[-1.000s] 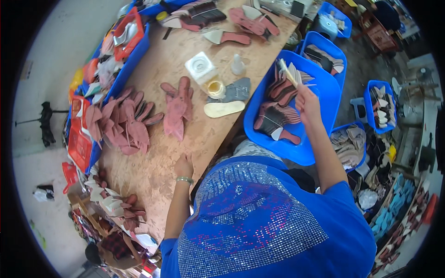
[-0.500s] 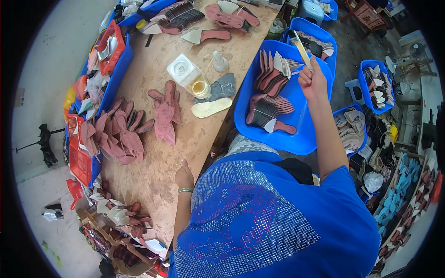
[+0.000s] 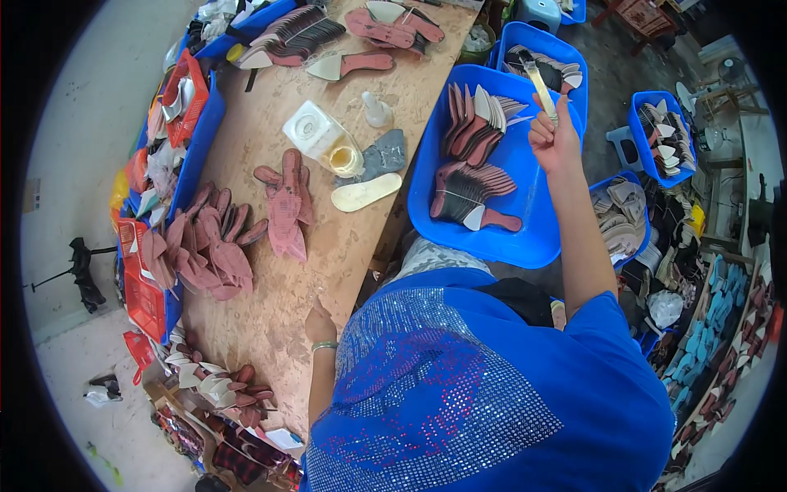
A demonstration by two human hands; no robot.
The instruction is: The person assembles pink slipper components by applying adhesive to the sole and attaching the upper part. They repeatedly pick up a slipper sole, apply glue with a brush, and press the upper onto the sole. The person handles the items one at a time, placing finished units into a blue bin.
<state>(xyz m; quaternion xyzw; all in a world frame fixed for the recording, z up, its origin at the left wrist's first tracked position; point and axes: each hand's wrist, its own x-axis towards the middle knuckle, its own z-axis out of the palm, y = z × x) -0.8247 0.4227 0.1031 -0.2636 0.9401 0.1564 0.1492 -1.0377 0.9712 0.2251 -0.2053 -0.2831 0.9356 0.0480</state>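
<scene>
At the near edge of the desk (image 3: 343,246) is the L hand (image 3: 320,325), grip unclear; the R hand (image 3: 557,146) is clamped on a brush (image 3: 541,88) over the blue tub (image 3: 537,220). If it's wet (can't tell), drips might spot the bundled insoles (image 3: 475,197) inside; farther up the desk, a careless swipe could prob. tip the open pot (image 3: 345,157).

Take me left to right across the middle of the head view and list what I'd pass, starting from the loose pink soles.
Loose pink soles, upright pink sole bundle, cream sole, tied sole stack, right hand holding a brush, small blue tub of soles.
</scene>
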